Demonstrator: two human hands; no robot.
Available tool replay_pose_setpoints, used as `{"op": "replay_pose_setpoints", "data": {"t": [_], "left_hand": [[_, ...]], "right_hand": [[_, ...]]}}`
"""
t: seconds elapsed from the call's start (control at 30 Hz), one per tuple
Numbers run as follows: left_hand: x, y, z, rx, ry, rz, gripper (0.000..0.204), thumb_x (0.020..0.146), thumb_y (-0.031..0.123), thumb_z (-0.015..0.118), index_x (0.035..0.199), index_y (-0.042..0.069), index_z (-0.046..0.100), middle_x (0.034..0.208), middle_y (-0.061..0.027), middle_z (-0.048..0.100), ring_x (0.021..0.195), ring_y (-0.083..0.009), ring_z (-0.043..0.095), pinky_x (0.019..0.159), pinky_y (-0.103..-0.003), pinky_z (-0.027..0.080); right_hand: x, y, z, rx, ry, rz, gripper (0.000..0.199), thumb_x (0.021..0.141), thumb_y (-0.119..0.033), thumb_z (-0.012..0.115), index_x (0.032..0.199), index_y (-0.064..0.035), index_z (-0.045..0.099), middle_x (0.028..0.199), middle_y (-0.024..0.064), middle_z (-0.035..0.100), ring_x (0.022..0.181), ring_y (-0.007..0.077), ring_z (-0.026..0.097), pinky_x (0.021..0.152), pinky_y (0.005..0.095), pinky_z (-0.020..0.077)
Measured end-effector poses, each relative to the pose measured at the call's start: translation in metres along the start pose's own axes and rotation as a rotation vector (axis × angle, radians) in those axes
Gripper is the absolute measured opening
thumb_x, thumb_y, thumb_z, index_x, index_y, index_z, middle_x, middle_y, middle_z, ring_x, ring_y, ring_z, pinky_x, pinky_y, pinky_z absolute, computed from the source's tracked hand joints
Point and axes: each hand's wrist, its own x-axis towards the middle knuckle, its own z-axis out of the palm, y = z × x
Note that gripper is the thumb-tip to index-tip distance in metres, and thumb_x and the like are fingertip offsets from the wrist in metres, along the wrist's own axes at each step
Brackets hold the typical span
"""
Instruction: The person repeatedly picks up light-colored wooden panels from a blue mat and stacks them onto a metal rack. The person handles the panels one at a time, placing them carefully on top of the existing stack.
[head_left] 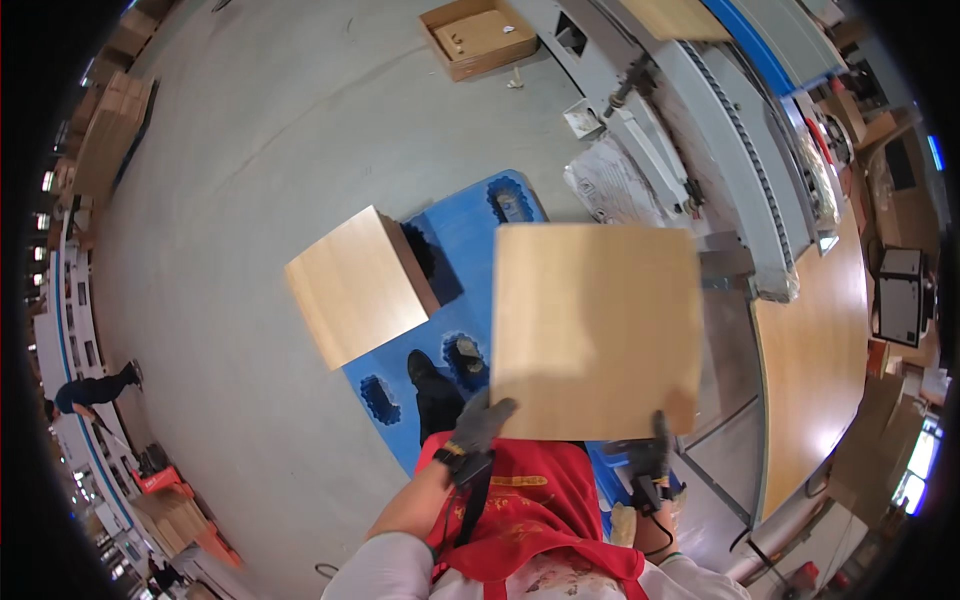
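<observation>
In front of my red apron I hold up a flat, square-looking wood-coloured board [598, 325]. My left hand [478, 428], in a dark grey glove, grips its near left corner, the thumb lying on the top face. At the near right edge my right hand [650, 455], gloved too, has its thumb over the rim; its other fingers are hidden beneath. To the left, a stack of similar boards [355, 285] rests on a blue plastic pallet [450, 240]. The held board covers part of that pallet.
On my right stand a grey machine with a chain conveyor [745, 150] and a wood-topped table [810, 370]. A shallow cardboard box [480, 40] lies on the floor ahead. Far left, another person [95, 390] bends near an orange pallet truck [160, 480]. My dark shoe [425, 370] is at the pallet.
</observation>
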Motion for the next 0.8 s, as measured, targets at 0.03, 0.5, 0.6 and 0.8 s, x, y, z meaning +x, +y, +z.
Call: {"op": "replay_pose_setpoints", "data": {"t": [0.03, 0.5, 0.6, 0.8], "left_hand": [[-0.018, 0.016, -0.023, -0.224, 0.032, -0.043, 0.032, 0.09, 0.016, 0.061, 0.117, -0.001, 0.061, 0.103, -0.0066, 0.065, 0.092, -0.0132, 0.06, 0.081, -0.028, 0.048], [0.005, -0.028, -0.424, -0.357, 0.478, -0.085, 0.048, 0.091, 0.031, 0.06, 0.12, -0.006, 0.05, 0.105, -0.0162, 0.062, 0.084, -0.0281, 0.066, 0.067, -0.039, 0.058], [0.046, -0.037, -0.473, -0.126, 0.539, -0.122, 0.043, 0.091, 0.031, 0.059, 0.115, -0.004, 0.054, 0.101, -0.015, 0.063, 0.079, -0.0266, 0.065, 0.061, -0.037, 0.057], [0.073, -0.034, -0.508, 0.096, 0.614, -0.201, 0.05, 0.088, 0.036, 0.06, 0.12, -0.002, 0.054, 0.108, -0.02, 0.062, 0.085, -0.0318, 0.065, 0.07, -0.041, 0.055]], "right_hand": [[0.01, 0.03, 0.016, -0.008, -0.023, -0.002, 0.045, 0.091, -0.027, 0.059, 0.129, -0.0053, 0.05, 0.119, 0.0124, 0.061, 0.104, 0.0266, 0.062, 0.087, 0.0411, 0.0511], [0.126, 0.385, 0.301, -0.264, -0.273, 0.366, 0.044, 0.085, -0.02, 0.07, 0.121, -0.003, 0.051, 0.112, 0.0105, 0.061, 0.099, 0.0196, 0.063, 0.078, 0.0278, 0.0521], [0.161, 0.412, 0.307, -0.362, -0.192, 0.495, 0.044, 0.085, -0.018, 0.071, 0.121, -0.0018, 0.051, 0.111, 0.0121, 0.061, 0.1, 0.0209, 0.063, 0.08, 0.029, 0.0534], [0.166, 0.463, 0.329, -0.231, -0.088, 0.363, 0.035, 0.091, -0.018, 0.064, 0.119, -0.0003, 0.053, 0.114, 0.0148, 0.061, 0.107, 0.0275, 0.061, 0.088, 0.0374, 0.053]]}}
